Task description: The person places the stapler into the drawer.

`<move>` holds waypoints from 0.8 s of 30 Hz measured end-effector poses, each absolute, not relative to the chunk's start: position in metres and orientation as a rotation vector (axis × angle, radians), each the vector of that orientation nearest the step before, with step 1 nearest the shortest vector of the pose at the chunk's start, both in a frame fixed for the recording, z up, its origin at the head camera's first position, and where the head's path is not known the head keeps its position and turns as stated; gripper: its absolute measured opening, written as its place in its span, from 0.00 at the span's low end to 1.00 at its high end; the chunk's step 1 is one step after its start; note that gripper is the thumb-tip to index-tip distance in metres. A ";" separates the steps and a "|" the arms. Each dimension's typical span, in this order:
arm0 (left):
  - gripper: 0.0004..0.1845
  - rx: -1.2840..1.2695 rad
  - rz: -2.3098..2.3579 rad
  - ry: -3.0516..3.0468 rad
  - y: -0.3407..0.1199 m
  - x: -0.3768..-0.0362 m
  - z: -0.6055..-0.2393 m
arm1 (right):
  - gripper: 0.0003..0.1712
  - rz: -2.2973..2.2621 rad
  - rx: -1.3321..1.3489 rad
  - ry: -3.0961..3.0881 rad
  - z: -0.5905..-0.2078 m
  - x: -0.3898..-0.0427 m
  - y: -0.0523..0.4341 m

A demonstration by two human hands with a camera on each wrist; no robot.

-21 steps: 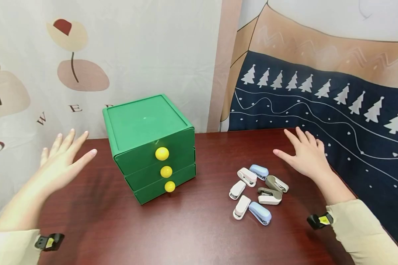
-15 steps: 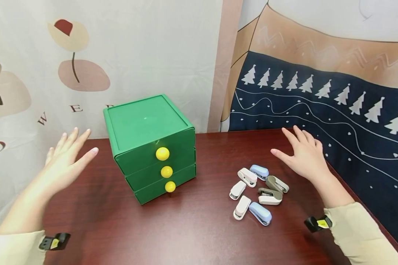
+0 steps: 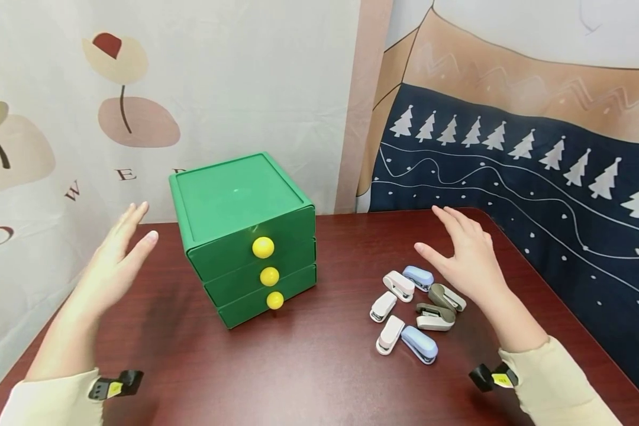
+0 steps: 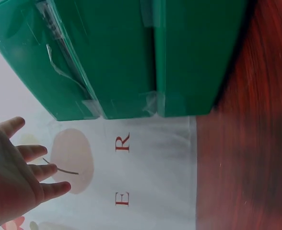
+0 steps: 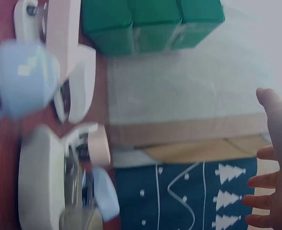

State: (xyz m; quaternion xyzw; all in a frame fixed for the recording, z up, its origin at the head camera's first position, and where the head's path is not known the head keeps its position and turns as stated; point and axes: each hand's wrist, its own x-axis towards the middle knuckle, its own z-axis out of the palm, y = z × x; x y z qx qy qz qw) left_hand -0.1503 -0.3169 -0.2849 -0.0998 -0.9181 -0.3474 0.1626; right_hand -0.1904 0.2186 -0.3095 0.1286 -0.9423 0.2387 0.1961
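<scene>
My left hand [image 3: 109,266] hovers with fingers straight to the left of a green three-drawer box [image 3: 239,198], holding nothing. The box has round yellow knobs [image 3: 268,276] down its front, and its drawers look pushed in. On the right, my right hand [image 3: 468,254] is held in the air with fingers extended and nothing in it. Several small staplers lie in a loose cluster just left of and below that hand: a pale pink one [image 3: 399,286], white ones [image 3: 383,306], blue ones [image 3: 419,344] and grey-and-white ones [image 3: 435,318]. The right wrist view shows a blue stapler [image 5: 26,79] up close.
Everything stands on a dark red-brown table [image 3: 319,378]. A pale printed cloth [image 3: 255,77] hangs behind the box. A navy cloth with white trees [image 3: 511,171] hangs along the back right, beyond the table's right edge.
Both hands have moved inward: the left one to the right, toward the box, the right one to the left, toward the staplers. Box and staplers stay in place.
</scene>
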 end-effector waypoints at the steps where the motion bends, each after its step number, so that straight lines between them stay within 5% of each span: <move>1: 0.31 -0.283 -1.009 -2.601 -0.315 -0.150 -0.286 | 0.43 0.688 0.371 -2.625 -0.309 -0.189 0.215; 24: 0.29 -0.263 -1.417 -2.274 -0.281 -0.159 -0.296 | 0.35 1.053 0.596 -2.291 -0.309 -0.168 0.138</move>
